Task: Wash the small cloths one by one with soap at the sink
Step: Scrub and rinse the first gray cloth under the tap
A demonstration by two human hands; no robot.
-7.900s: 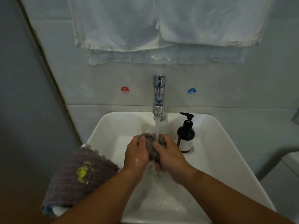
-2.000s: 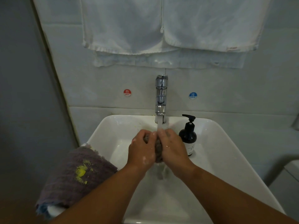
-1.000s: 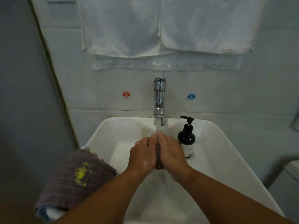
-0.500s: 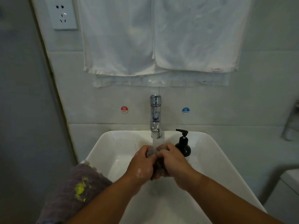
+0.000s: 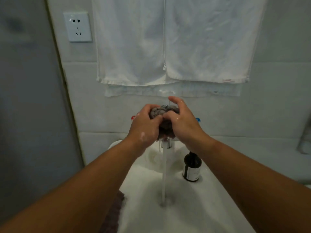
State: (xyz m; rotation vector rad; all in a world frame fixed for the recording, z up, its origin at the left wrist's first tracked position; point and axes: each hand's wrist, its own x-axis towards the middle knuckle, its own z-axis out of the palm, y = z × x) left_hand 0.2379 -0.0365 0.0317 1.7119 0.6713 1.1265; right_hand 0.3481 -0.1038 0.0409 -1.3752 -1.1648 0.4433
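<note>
The cloth point(image 5: 164, 113) is sitting bunched between the left hand point(image 5: 144, 130) and the right hand point(image 5: 183, 125), above the tap point(image 5: 165, 144). Water point(image 5: 164, 174) is falling from the tap into the sink point(image 5: 202, 207). A bottle point(image 5: 191, 169) is standing in the sink just right of the water, below the right wrist. A second cloth point(image 5: 116, 212) is lying over the sink's left rim. Towels point(image 5: 168, 39) are hanging on the wall behind, with a socket point(image 5: 77, 26) to their left.

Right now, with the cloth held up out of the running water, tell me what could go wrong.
The left hand and right hand grip the grey cloth high above the sink, so drips may land on the ledge or wall.
The right forearm passes right over the soap bottle; lowering it could tip the bottle.
The tap runs unused, wasting water.
</note>
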